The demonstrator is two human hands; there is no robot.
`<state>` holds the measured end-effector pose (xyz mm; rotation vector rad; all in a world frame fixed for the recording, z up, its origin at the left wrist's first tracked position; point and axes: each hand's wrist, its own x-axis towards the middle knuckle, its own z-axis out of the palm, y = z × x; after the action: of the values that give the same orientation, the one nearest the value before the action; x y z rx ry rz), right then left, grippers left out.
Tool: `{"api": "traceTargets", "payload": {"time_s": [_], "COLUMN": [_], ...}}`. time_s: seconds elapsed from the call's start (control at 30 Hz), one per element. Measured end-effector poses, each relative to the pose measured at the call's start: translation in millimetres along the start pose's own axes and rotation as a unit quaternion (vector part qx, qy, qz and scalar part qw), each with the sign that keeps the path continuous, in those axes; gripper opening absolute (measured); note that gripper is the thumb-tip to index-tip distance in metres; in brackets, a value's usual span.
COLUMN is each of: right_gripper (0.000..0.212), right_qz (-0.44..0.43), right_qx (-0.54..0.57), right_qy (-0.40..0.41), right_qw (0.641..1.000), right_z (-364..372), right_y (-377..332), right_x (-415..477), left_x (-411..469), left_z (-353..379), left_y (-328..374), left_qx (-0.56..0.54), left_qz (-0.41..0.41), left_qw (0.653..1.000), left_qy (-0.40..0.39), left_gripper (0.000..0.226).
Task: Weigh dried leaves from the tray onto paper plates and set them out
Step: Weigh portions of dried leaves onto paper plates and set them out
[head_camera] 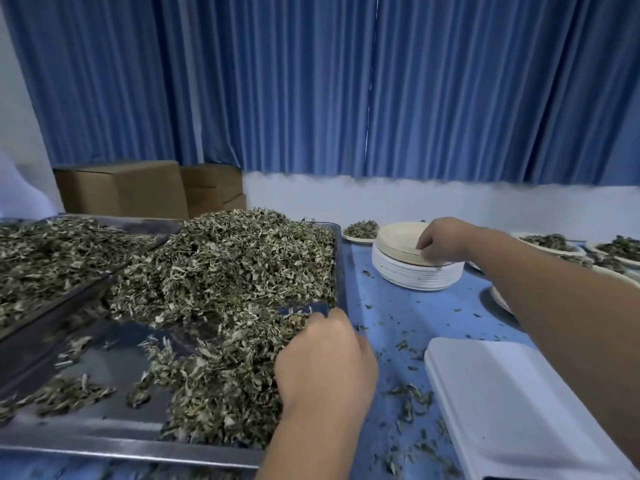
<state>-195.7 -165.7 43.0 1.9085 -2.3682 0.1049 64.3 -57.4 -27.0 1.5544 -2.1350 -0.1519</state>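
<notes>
While your left hand (325,362) curls into the dried leaves (225,271) on the tray (104,441), your right hand (445,240) pinches the top paper plate (398,240), lying flat, face-up.

Metal tray (104,434), lower left of frame: large heap of dried leaves (235,265), bare metal at its near left corner. Left hand (325,362), lower centre: knuckles up, fingers curled down into the heap's right edge, tips hidden.

Right hand (446,240), right of centre: fingers pinch the rim of the tan top plate (394,240) on a stack of paper plates (412,277).

Blue table (388,306): loose leaf bits scattered. White flat slab (512,403), lower right. Filled plate (360,232) just behind the stack; more filled plates (550,244) at the right edge.

Second tray (79,294), far left, also holds leaves. Cardboard boxes (121,188) and blue curtain (311,81) behind.
</notes>
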Motion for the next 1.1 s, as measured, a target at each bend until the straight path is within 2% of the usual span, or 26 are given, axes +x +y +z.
{"api": "traceTargets", "payload": {"time_s": [0.1,0.17,0.23,0.37,0.5,0.7,0.83,0.97,1.1], "right_gripper": [0.031,0.025,0.018,0.021,0.017,0.013,0.012,0.015,0.019], "right_qz": [0.007,0.003,0.005,0.0,-0.036,-0.125,-0.157,-0.171,-0.164], "right_qx": [0.029,0.034,0.041,0.039,0.035,0.094,0.106,0.121,0.133], "right_qy": [0.005,0.008,0.03,0.078,0.12,0.177,0.164,0.133,0.122], "right_qw": [1.0,0.999,0.999,0.996,0.992,0.972,0.968,0.969,0.97], "right_z": [-4,-8,-11,-15,-21,-13,-2,5,12], "right_y": [4,6,8,13,17,22,24,26,35], "right_x": [0,0,0,-6,-24,-97,-162,-215,-251], "left_x": [1,1,1,1,0,-2,-4,-14,-22], "left_z": [1,2,2,3,3,2,0,-6,-25], "left_y": [0,0,0,1,1,2,3,0,-7], "left_qx": [0.001,0.006,0.013,0.022,0.024,0.028,0.039,0.053,0.122], "left_qz": [-0.005,-0.006,-0.005,-0.008,-0.007,0.0,0.001,0.0,-0.064], "left_qw": [1.0,1.0,1.0,1.0,1.0,0.999,0.999,0.997,0.988], "left_qy": [-0.005,-0.004,-0.004,-0.006,0.001,0.014,0.022,0.063,0.067], "left_gripper": [0.022,0.022,0.022,0.022,0.023,0.022,0.024,0.027,0.04]}}
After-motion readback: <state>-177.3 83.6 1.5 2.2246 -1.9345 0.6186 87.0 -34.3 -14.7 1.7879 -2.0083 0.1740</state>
